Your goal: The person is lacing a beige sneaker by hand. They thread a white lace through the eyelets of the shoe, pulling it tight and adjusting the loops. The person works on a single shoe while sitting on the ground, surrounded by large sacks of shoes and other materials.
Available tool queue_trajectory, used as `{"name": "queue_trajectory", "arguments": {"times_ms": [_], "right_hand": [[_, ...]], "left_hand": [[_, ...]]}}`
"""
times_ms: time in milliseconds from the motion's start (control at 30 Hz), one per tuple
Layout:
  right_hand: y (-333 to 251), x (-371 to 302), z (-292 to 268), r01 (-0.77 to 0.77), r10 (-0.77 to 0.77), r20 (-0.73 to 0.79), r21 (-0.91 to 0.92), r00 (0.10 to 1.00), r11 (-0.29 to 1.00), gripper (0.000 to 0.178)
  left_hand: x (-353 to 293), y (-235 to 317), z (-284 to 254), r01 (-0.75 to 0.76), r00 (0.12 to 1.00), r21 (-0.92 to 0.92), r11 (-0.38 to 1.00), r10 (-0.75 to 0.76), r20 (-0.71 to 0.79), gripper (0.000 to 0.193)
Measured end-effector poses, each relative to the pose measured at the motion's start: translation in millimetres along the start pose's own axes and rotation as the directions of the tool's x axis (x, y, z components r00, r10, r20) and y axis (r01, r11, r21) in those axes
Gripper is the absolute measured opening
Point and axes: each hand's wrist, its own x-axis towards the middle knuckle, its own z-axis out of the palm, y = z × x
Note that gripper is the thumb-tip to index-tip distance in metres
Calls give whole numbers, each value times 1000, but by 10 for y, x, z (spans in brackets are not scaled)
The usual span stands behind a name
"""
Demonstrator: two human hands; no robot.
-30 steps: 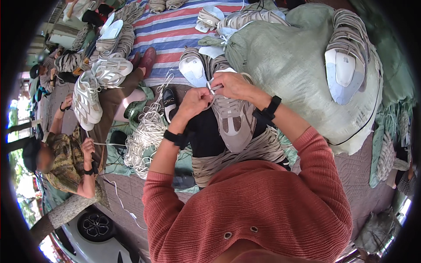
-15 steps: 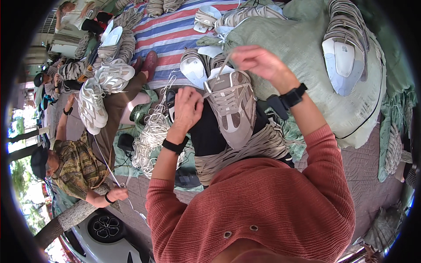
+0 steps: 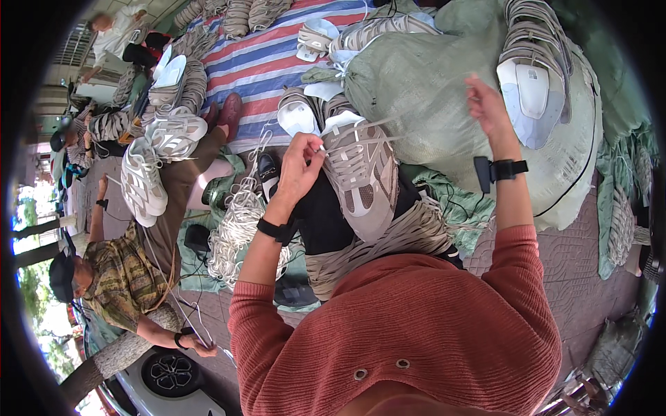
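A grey-beige sneaker (image 3: pixel 361 177) rests on my lap, toe toward me, its laces threaded across the tongue. My left hand (image 3: pixel 300 170) is closed in a pinch at the left side of its collar, gripping a flat beige shoelace (image 3: pixel 341 146) near a pale tip. Out to the right, over the sack, my right hand (image 3: pixel 489 111) has its fingers curled together. A lace strand stretches from the shoe toward it, faint against the sack. Behind the sneaker stand more unfinished shoe uppers (image 3: pixel 298 114) with white linings.
Beige laces (image 3: pixel 409 232) lie bundled across my lap. A tangle of white laces (image 3: pixel 239 243) hangs at my left. On the left a co-worker (image 3: pixel 118 277) pulls a cord beside white sneakers (image 3: pixel 144 180). A pale green sack (image 3: pixel 430 90) bears stacked uppers (image 3: pixel 533 90); behind lies a striped sheet (image 3: pixel 260 59).
My right hand has swung away from the sneaker to the right, drawing a lace strand out sideways. My left hand stays by the collar. The co-worker's near hand has moved lower.
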Motion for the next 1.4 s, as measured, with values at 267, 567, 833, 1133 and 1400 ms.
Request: {"name": "queue_trajectory", "arguments": {"times_ms": [267,567,833,1133,1400], "right_hand": [[773,-395,1132,529,-212,548,-523,809,668,22],[695,-604,1208,556,67,681,-646,729,523,30],[667,-561,1251,416,184,687,-607,703,677,30],[750,-504,1391,342,209,656,-607,725,718,26],[605,-415,1431,364,283,551,-780,785,508,14]], "left_hand": [[325,175,321,-66,995,270,961,44,87,16],[-344,-482,-950,414,756,-537,735,-606,-246,30],[-329,-53,-804,258,966,523,812,-218,-139,28],[468,289,348,-238,959,381,893,153,241,15],[464,202,369,-229,938,172,958,169,304,18]]}}
